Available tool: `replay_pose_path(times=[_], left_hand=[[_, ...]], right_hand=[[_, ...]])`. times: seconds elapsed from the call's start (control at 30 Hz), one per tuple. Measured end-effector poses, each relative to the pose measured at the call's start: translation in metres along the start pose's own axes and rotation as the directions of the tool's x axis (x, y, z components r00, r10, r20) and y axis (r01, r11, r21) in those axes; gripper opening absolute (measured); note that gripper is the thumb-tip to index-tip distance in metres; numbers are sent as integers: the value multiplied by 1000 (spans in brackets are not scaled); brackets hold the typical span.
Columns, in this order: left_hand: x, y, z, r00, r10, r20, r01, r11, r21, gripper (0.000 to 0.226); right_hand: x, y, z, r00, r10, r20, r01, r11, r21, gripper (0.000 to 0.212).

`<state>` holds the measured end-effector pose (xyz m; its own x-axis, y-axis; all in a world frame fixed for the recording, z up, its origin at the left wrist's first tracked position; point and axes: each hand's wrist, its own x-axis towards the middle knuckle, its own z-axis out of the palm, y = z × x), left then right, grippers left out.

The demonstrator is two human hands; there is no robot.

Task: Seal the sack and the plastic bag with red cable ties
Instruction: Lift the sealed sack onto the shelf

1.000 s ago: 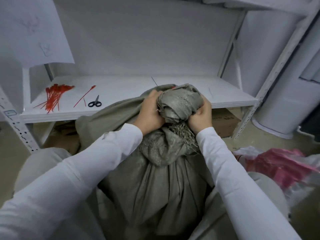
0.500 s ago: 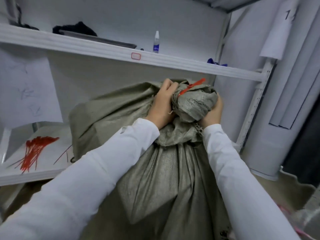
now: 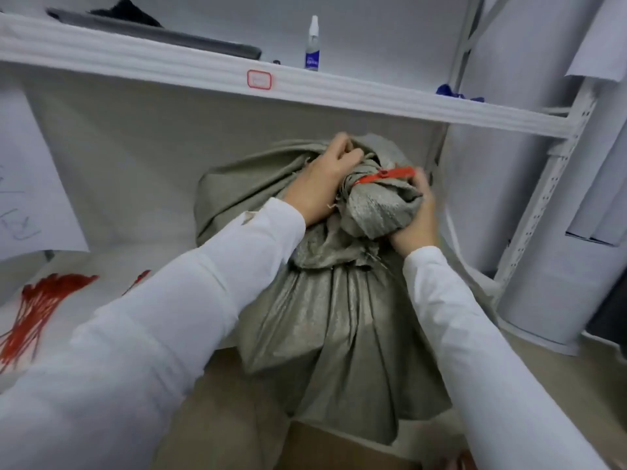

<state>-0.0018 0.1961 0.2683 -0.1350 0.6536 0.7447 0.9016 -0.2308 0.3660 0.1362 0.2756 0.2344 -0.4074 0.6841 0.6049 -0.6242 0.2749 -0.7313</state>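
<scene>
A grey-green woven sack [image 3: 339,334] stands in front of me, its mouth gathered into a bunch at the top. A red cable tie [image 3: 385,176] wraps round the gathered neck, its tail pointing right. My left hand [image 3: 322,184] grips the sack's neck from the left. My right hand [image 3: 419,212] holds the bunched top from the right, with its fingertips at the tie's tail. The plastic bag is out of view.
A pile of red cable ties [image 3: 37,310] lies on the lower white shelf [image 3: 78,266] at the left. The upper shelf [image 3: 339,88] carries a small spray bottle [image 3: 312,45]. A perforated white rack post [image 3: 543,198] stands at the right, with large white rolls behind it.
The sack has risen and my view has tilted up past the upper shelf. The red tie, hidden a second ago, now shows round the neck, its tail swung right to my right fingers.
</scene>
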Motion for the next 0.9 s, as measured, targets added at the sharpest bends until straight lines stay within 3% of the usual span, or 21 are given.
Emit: replay_pose_path(times=[0.03, 0.1, 0.2, 0.3, 0.37, 0.43, 0.57, 0.77, 0.9], left_hand=[[-7, -14, 8, 999, -27, 44, 25, 999, 41, 25], [-22, -38, 18, 990, -97, 99, 90, 994, 69, 22], [-35, -59, 23, 977, -153, 146, 146, 987, 61, 17], [-38, -57, 23, 974, -88, 207, 34, 967, 251, 16], [-40, -56, 24, 978, -62, 199, -1, 954, 300, 20], [-45, -56, 25, 974, -4, 226, -92, 906, 412, 22], [-50, -52, 25, 963, -60, 263, -70, 885, 460, 42], [-82, -31, 17, 896, -122, 427, -89, 893, 442, 129], [-106, -11, 11, 865, -195, 463, -93, 843, 529, 158]], right_hand=[[-12, 14, -7, 997, -63, 39, 72, 939, -337, 34], [-35, 36, -18, 984, -45, 174, 166, 598, -784, 68], [-71, 47, -15, 962, 255, 98, 49, 191, -980, 141], [-91, 49, -6, 924, 383, 4, 22, -44, -999, 162], [-89, 53, -7, 911, 411, -41, 2, -103, -995, 164], [-84, 56, -7, 923, 378, -75, -48, -81, -996, 161], [-77, 69, -14, 949, 294, -117, -110, -39, -993, 146], [-82, 83, -27, 954, 268, -137, -100, -145, -984, 127], [-86, 89, -29, 956, 249, -156, -113, -179, -977, 127]])
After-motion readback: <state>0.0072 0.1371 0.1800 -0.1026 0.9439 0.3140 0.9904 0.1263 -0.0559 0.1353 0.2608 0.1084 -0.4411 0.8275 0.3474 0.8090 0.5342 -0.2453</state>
